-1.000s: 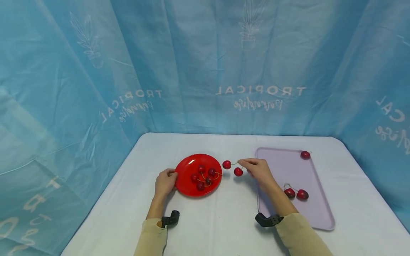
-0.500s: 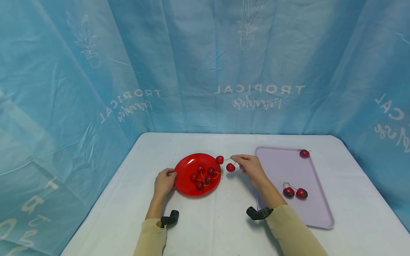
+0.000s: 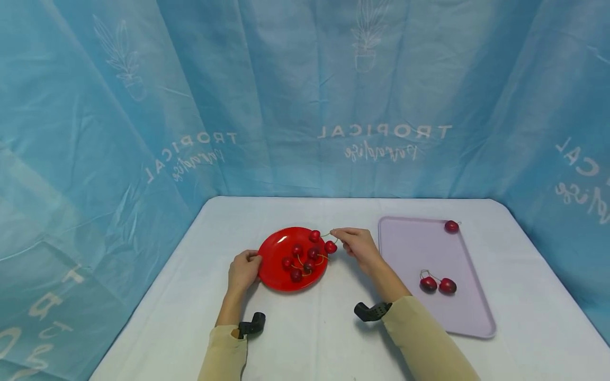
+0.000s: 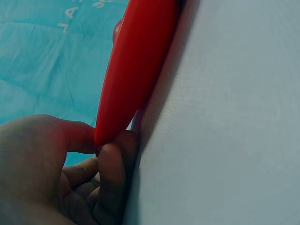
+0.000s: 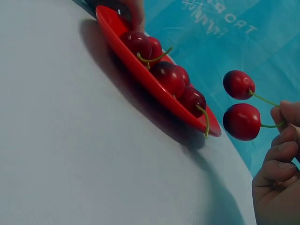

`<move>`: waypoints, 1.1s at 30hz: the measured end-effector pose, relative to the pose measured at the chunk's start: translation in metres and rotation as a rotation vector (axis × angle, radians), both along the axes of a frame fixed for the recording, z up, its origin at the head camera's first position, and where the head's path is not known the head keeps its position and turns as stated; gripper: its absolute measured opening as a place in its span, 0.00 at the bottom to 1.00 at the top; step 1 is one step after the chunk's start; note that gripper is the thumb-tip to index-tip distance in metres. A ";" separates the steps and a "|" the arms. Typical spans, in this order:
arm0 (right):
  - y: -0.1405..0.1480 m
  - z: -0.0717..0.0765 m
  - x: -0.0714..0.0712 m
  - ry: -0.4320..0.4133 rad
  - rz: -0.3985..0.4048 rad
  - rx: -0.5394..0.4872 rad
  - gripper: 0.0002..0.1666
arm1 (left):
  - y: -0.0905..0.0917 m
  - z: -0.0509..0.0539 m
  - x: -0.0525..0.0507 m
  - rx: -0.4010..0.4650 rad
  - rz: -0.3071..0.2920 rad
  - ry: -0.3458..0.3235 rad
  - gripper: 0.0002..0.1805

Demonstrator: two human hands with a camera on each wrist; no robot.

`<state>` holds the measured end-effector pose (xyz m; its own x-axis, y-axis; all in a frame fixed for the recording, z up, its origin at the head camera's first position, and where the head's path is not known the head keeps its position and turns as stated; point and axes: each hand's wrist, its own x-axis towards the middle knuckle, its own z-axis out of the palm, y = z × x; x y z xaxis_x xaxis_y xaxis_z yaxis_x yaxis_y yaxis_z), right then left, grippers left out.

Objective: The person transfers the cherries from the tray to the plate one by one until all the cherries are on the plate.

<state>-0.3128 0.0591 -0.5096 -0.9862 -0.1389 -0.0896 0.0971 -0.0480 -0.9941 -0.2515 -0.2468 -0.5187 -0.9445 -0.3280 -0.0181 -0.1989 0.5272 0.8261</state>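
My left hand (image 3: 243, 271) grips the left rim of a red plate (image 3: 274, 248); in the left wrist view, the thumb lies on top and curled fingers (image 4: 112, 164) sit under the edge. Several dark red cherries with green stems, among them one cherry (image 3: 296, 274), lie on the plate. With thumb and finger, my right hand (image 3: 357, 246) pinches the stems of a pair of cherries (image 5: 242, 121). The pair hangs in the air by the plate's right rim, apart from the plate in the right wrist view.
To the right lies a pale purple tray (image 3: 410, 238). Two joined cherries (image 3: 447, 286) rest on it, and a single cherry (image 3: 451, 226) sits at its far right corner. A white cloth covers the table (image 3: 305, 338); a blue printed curtain (image 3: 286, 95) surrounds it.
My right hand has moved left with the pair of cherries, from between the tray and plate to the plate's right rim. The left hand keeps its grip on the plate.
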 end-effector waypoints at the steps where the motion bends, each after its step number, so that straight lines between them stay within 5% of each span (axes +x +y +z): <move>1: -0.002 0.001 0.000 -0.004 0.003 -0.001 0.19 | 0.000 0.001 0.000 -0.001 -0.001 0.001 0.18; 18: -0.024 -0.004 -0.014 -0.092 0.038 0.059 0.20 | -0.004 -0.002 0.003 0.008 -0.006 0.001 0.17; 33: -0.022 -0.013 -0.009 -0.019 0.084 0.160 0.16 | 0.000 0.000 -0.001 0.010 -0.004 -0.004 0.18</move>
